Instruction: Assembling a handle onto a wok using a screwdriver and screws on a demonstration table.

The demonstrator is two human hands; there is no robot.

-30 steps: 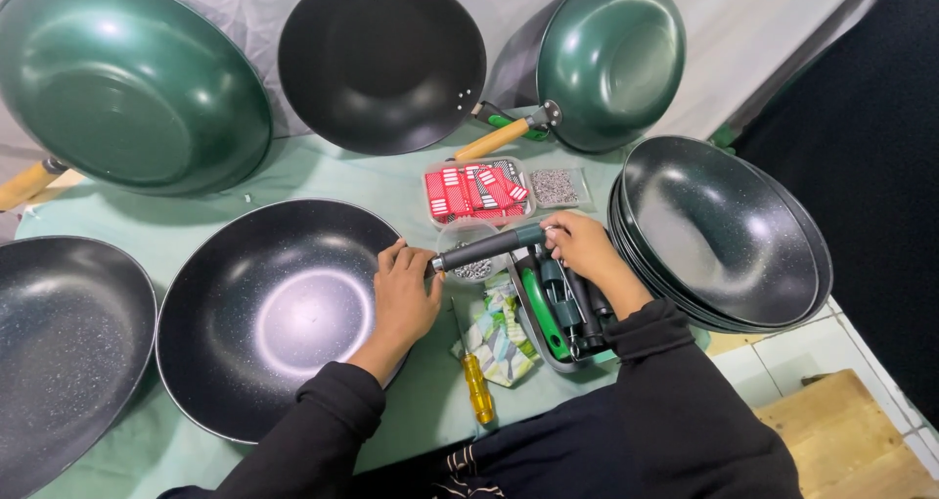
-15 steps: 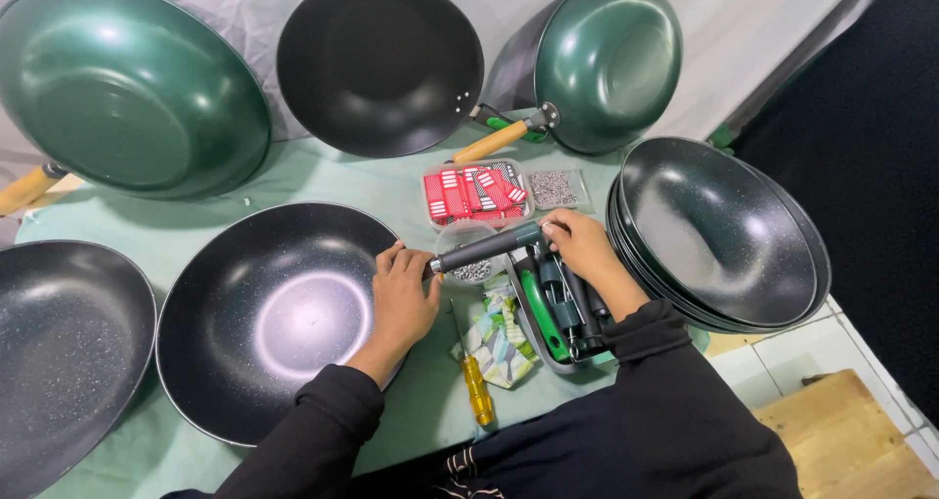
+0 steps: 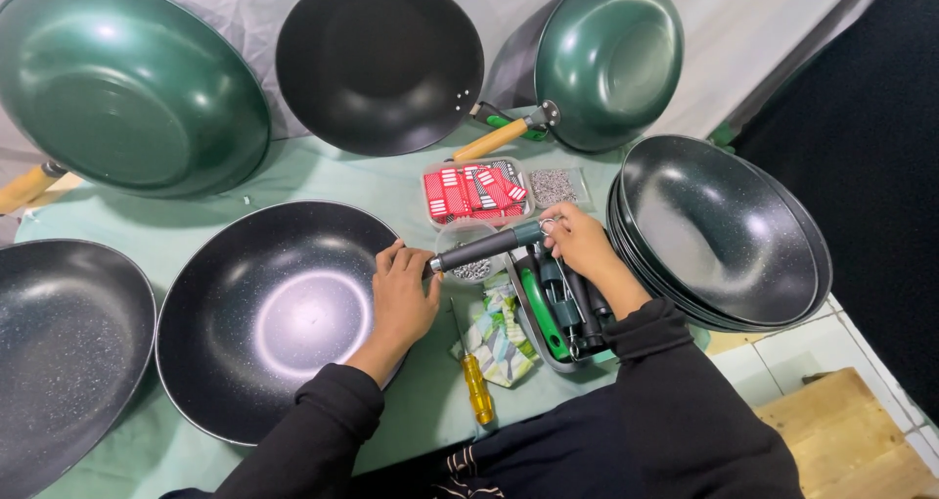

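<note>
A black speckled wok pan (image 3: 274, 313) lies on the green table cloth in front of me. My left hand (image 3: 403, 295) grips its right rim, at the spot where a dark handle (image 3: 484, 247) meets the pan. My right hand (image 3: 577, 243) holds the far end of that handle, by its metal ring. Under the handle stands a small clear tub of screws (image 3: 473, 264).
A tray of dark and green handles (image 3: 559, 313) sits by my right arm. A yellow screwdriver (image 3: 476, 382) lies on a cloth. A red-filled box (image 3: 476, 191) is behind. A stack of black woks (image 3: 724, 230) is right; green woks (image 3: 122, 93) lean at the back.
</note>
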